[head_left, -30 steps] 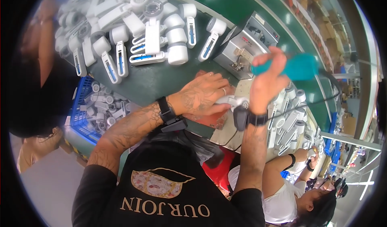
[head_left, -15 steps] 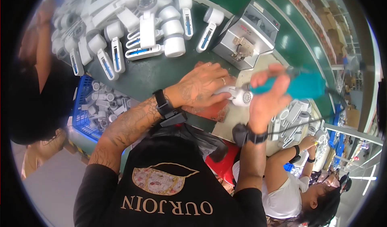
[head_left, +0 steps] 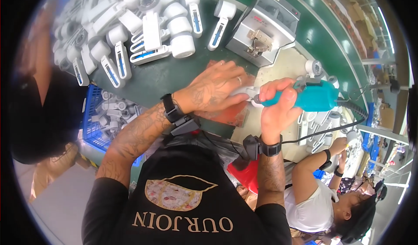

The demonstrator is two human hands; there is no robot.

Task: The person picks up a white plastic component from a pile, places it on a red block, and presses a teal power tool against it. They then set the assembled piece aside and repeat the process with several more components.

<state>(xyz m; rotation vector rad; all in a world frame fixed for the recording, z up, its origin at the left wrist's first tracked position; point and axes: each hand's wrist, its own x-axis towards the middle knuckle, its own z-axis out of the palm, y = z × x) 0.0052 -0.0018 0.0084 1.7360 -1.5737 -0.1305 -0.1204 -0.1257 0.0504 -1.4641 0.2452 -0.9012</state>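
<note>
1. Head view, the grip: the right hand (head_left: 278,110) is wrapped fully around a teal electric screwdriver (head_left: 311,97), fingers closed about its barrel, with the tip pointing left toward a small white plastic part (head_left: 244,91). The left hand (head_left: 215,88) lies flat over that part, fingers curled down onto it, pressing it against a reddish-brown mat (head_left: 233,114) on the green workbench (head_left: 174,73). Most of the part is hidden under the palm, so its full shape cannot be told.

2. Head view, handling: the white part looks like a light, stiff moulded shell, probably smooth and apt to slide or twist under the driver; holding it flat from above, close to the screw point, seems the sound place. The screwdriver looks heavier and rigid; its black cord (head_left: 344,123) trails from the rear and may tug on the wrist.

3. Head view, surroundings: a heap of white handheld housings with blue inserts (head_left: 143,31) fills the bench beyond the hands, well apart from them. A grey metal fixture box (head_left: 263,27) stands just past the left hand's fingers and crowds the space there. A blue crate of small white pieces (head_left: 109,114) sits by the left forearm. More white parts (head_left: 313,127) lie beneath the screwdriver. A co-worker's arm (head_left: 315,166) reaches in at the lower right, near the cord.
</note>
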